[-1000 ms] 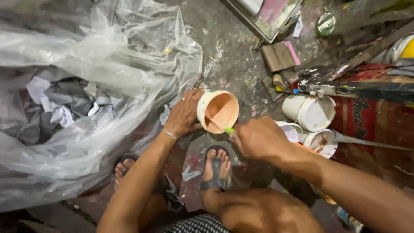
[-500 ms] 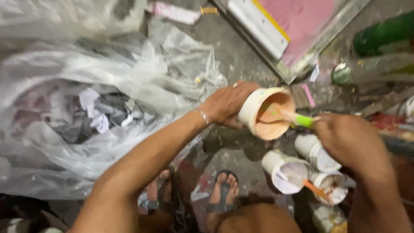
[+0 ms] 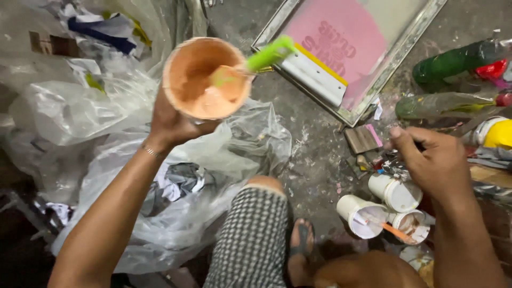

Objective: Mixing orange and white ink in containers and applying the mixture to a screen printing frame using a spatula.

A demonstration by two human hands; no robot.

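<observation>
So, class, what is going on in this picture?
A person crouches on a paint-spattered floor. Their left hand holds up a cup coated with peach-orange paint, and a green-handled stirrer rests in it. Their right hand is off to the side, above a cluster of small white cups, its grip closed on something small I cannot make out. A framed pink printing screen lies beyond, and crumpled clear plastic sheeting sits left.

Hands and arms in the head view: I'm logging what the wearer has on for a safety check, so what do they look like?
Both arms are bare to the frame's edge, with no sleeves and no gloves. The left hand has a thin metal bracelet at the wrist. The right hand shows no ring, watch or band that I can make out.
</observation>
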